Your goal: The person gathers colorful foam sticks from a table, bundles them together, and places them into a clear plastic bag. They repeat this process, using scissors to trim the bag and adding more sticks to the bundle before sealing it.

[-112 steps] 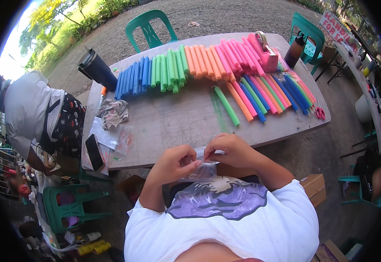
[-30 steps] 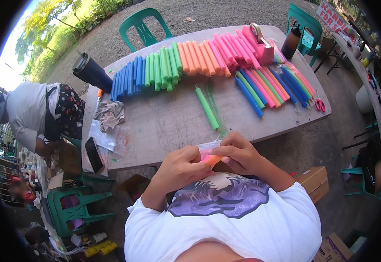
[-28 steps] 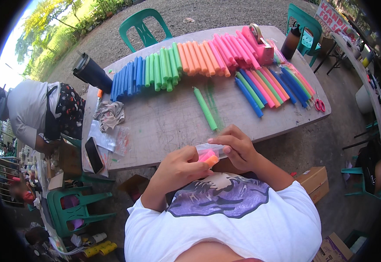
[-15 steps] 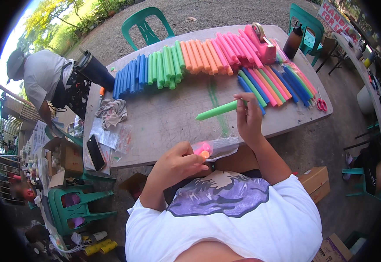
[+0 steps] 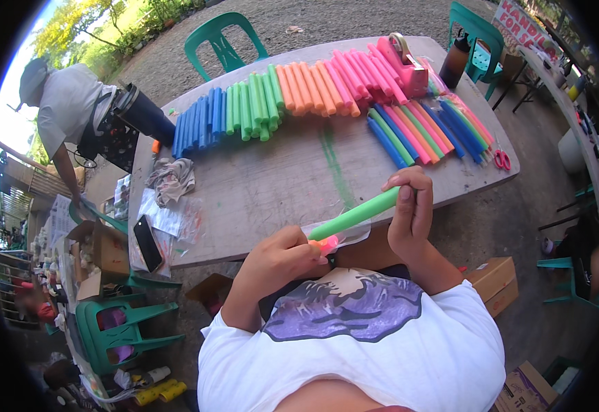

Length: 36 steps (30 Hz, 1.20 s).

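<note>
My right hand (image 5: 412, 216) pinches a bright green candle (image 5: 361, 213) near its upper right end. The candle slants down to the left, its lower end by the fingers of my left hand (image 5: 279, 257). Closed in that left hand is a clear plastic bag (image 5: 355, 235) with pink and orange candles (image 5: 327, 243), whose ends show past the fingers. How far the green candle reaches into the bag is hidden. Across the table lie rows of blue candles (image 5: 200, 127), green candles (image 5: 255, 106), orange candles (image 5: 306, 89) and pink candles (image 5: 364, 75).
Mixed-colour candle packs (image 5: 412, 134) lie right, near pink scissors (image 5: 502, 159). A pink tape dispenser (image 5: 412, 77) and dark bottle (image 5: 456, 63) stand behind. At left are a phone (image 5: 148, 244), cloth (image 5: 171, 180) and dark tumbler (image 5: 145, 113). Another person (image 5: 73, 103) bends beyond the table.
My right hand has come down and closer with the green candle, bringing its lower end to the bag at my left hand. The left hand has stayed nearly in place.
</note>
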Available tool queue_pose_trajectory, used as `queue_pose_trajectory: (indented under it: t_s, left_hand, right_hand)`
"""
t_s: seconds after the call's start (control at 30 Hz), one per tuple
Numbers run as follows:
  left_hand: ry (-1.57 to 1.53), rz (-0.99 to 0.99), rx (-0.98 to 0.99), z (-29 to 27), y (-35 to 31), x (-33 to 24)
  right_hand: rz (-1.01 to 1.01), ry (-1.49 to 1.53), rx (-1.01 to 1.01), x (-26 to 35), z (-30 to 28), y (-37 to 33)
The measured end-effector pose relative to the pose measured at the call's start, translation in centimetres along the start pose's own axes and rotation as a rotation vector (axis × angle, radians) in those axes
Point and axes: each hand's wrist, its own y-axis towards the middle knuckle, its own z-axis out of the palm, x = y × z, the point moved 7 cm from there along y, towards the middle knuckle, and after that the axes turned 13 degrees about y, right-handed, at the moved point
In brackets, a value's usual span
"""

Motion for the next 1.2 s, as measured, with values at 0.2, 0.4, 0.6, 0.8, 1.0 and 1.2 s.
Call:
queue_pose_trajectory:
  t_s: [0.2,0.4,0.6,0.8,1.0,1.2]
  left_hand:
    - [-0.019,0.04,-0.037,-0.4,0.1,-0.4]
    - [-0.024,0.028,-0.127,-0.4,0.0,-0.2]
    - [-0.051,0.04,-0.173,-0.6,-0.3,0.5]
    - [-0.05,0.044,-0.185,-0.6,-0.3,0.6]
    - [-0.057,0.048,-0.167,-0.6,0.0,0.5]
    - [-0.093,0.085,-0.116,-0.2,0.3,-0.4]
  right_hand:
    - [0.049,0.031,0.429,0.7,3.4,-0.9]
    - [0.061,-0.39,0.438,-1.4,2.7,-0.7]
    - [0.367,-1.174,0.161,-10.9,-6.2,-3.8]
    - [0.08,-0.644,-0.183,-6.8,-7.8,-2.1]
    - [0.072,-0.02,-0.343,-1.9,-7.0,-0.7]
    - [-0.134,-0.035,0.242,1.6,1.2,-0.9]
